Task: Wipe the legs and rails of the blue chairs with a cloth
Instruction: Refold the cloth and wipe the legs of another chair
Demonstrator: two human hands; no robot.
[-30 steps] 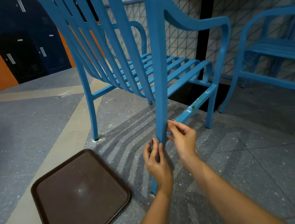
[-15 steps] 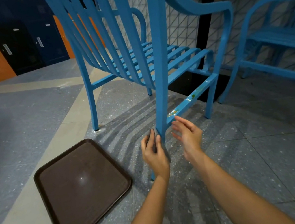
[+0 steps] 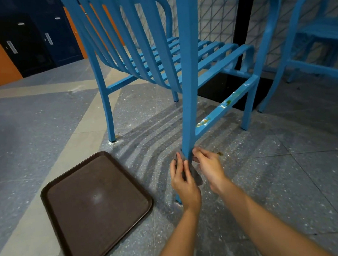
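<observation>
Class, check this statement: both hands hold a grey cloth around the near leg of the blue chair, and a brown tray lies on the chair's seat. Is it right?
One detail is wrong. The brown tray lies on the floor to the left of the chair, not on its seat, as the head view shows. The rest stands: the left hand and right hand hold the grey cloth around the near leg.

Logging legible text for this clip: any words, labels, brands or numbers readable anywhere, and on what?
None can be read.
Lockers at the back: pale plates on the doors, too small and blurred to tell whether they carry any text.
Brown tray: no print visible.
Blue chair: no label or brand; the side rail shows only stains.
Grey cloth: no markings visible.
</observation>
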